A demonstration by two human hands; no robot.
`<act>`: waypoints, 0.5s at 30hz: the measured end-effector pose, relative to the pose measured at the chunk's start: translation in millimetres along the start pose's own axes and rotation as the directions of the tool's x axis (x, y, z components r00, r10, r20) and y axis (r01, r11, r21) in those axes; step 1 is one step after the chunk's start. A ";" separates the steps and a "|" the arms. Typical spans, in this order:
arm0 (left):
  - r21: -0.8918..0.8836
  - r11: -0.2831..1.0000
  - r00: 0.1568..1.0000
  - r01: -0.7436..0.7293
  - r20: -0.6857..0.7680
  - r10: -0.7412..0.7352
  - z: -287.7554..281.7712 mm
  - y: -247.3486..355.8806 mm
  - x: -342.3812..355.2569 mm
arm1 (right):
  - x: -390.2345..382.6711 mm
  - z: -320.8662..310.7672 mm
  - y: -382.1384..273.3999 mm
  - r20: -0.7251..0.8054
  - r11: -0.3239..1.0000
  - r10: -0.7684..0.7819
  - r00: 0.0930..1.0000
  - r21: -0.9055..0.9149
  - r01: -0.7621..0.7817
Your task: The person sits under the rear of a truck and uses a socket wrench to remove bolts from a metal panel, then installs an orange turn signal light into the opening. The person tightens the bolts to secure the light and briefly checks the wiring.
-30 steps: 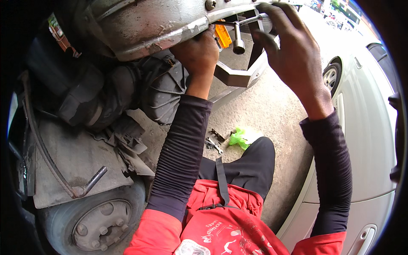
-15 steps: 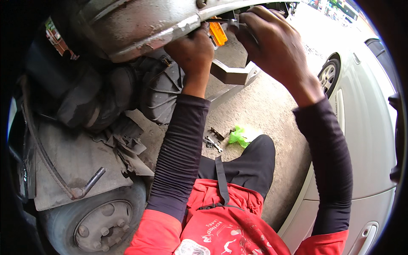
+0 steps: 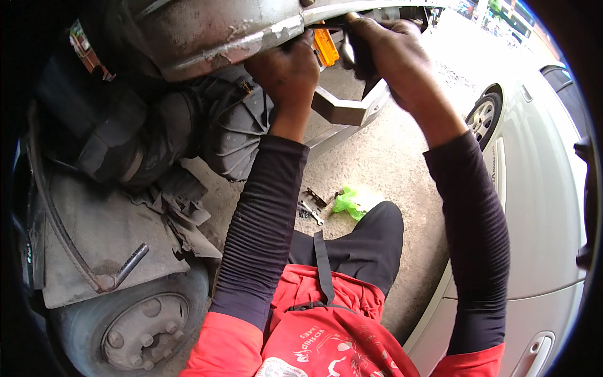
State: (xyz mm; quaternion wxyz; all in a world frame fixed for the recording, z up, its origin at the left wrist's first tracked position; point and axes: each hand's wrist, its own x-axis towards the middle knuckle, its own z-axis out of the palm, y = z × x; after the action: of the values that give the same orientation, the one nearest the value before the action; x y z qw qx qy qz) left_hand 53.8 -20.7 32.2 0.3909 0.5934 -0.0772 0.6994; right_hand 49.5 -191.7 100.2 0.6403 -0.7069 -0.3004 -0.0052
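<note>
A silver car (image 3: 543,213) fills the right side, with a line of small dark lettering on its flank behind the wheel, too small to make out. Across the top hangs a worn, silver-painted metal panel (image 3: 220,38), its paint chipped along the lower edge. The person's red shirt (image 3: 326,342) carries white lettering and white figures over the chest, plus a pale printed patch cut off by the lower edge. At lower left stands a dusty wheel (image 3: 147,330) with a bare steel centre.

Both arms, in dark ribbed sleeves, reach up and forward. The right hand (image 3: 399,56) is bent inward at the wrist, its fingers curled around a metal wrench (image 3: 326,26), thumb side uppermost. The left hand (image 3: 289,69) is raised against the panel's lower edge, its fingers partly hidden; whether it grips anything cannot be told. The wrench lies just below that edge, its dark shaft running between the hands.

On the concrete rests a bright green plastic bag (image 3: 357,202), and near it a small spanner (image 3: 312,213).
</note>
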 end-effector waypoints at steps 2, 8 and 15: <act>0.104 0.995 0.998 -0.003 0.061 -0.004 -5.3 1.5 -1.0 | -13.3 -1.4 1.3 0.081 0.954 0.052 0.995 0.290 -0.074; 0.048 0.994 0.993 0.097 0.068 -0.100 -7.0 5.6 4.3 | -20.2 -18.5 -15.0 0.365 -0.077 -0.834 0.414 -0.819 0.568; 0.032 0.990 0.991 0.136 -0.004 -0.136 -3.7 18.6 5.4 | -26.4 -2.5 -32.0 -0.064 0.992 0.107 0.992 0.076 -0.102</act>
State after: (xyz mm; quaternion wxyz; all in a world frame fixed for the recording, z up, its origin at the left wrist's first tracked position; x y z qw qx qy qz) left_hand 39.2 -28.8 42.5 0.4280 0.6028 -0.0248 0.6729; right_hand 15.0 -205.1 119.2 0.6749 -0.6973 -0.2410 0.0155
